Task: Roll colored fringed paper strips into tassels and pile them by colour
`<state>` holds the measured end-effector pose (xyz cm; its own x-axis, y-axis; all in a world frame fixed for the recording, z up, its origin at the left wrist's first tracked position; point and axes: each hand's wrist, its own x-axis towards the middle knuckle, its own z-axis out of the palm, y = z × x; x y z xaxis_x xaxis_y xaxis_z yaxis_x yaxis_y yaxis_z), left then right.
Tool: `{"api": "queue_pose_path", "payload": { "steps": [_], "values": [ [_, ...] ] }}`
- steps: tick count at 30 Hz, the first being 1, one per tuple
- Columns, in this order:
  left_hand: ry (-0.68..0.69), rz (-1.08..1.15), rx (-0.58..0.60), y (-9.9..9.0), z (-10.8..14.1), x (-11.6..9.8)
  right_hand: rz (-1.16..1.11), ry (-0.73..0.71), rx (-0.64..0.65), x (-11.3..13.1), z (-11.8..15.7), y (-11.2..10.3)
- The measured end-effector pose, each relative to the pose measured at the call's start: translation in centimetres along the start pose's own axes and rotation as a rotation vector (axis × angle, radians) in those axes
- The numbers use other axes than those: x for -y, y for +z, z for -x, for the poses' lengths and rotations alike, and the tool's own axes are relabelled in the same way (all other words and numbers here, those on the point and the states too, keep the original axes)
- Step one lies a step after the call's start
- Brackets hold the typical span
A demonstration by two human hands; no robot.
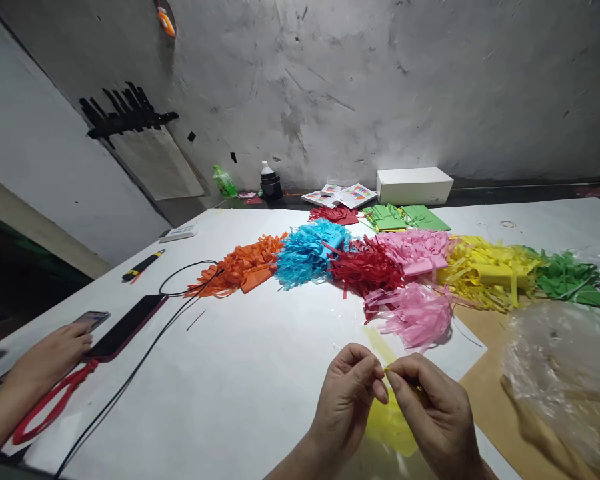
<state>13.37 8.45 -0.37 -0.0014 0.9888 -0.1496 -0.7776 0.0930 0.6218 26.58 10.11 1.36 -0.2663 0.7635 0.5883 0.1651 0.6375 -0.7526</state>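
Observation:
Near the front edge of the white table, my left hand point(347, 397) and my right hand point(433, 410) meet fingertip to fingertip. Both pinch a small twisted bit of yellow material point(387, 369) between thumb and fingers. Below and between the hands lies a translucent yellow sheet point(391, 423), partly covered by my right hand. A pale yellow strip point(379, 341) runs up behind the fingertips. Just beyond is a loose pink fringed bundle point(415, 317).
Fringed bundles stretch across the table point(220, 373): orange point(247, 263), blue point(310, 253), red point(367, 267), yellow point(495, 270), green point(570, 277). Clear plastic point(565, 380) lies right on brown paper. Another person's hand point(55, 353) touches a phone point(94, 320) at left, beside a black cable point(145, 357).

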Motion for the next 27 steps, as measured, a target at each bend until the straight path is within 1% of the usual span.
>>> {"api": "queue_pose_path", "payload": {
  "steps": [4, 7, 14, 18, 22, 27],
  "values": [
    [-0.042, 0.032, 0.018, 0.2, 0.1, 0.2, -0.01, -0.006, 0.014, -0.1, 0.3, 0.2],
    [-0.044, 0.03, 0.01, 0.5, 0.2, 0.2, 0.009, -0.047, 0.02, -0.5, 0.5, 0.4],
    [0.008, -0.01, -0.04, 0.4, 0.2, 0.2, 0.21, -0.2, 0.054, -1.1, 0.6, 0.5],
    [0.033, -0.054, -0.064, 0.2, 0.1, 0.2, 0.297, -0.229, 0.104, -1.4, 0.5, 0.6],
    [0.077, -0.122, -0.069, 0.0, 0.1, 0.3, 0.282, -0.191, 0.134, -1.3, 0.3, 0.5],
    [0.187, -0.206, -0.052, -0.2, 0.1, 0.4, 0.089, 0.022, 0.134, -0.6, 0.0, 0.0]
  ]
}}
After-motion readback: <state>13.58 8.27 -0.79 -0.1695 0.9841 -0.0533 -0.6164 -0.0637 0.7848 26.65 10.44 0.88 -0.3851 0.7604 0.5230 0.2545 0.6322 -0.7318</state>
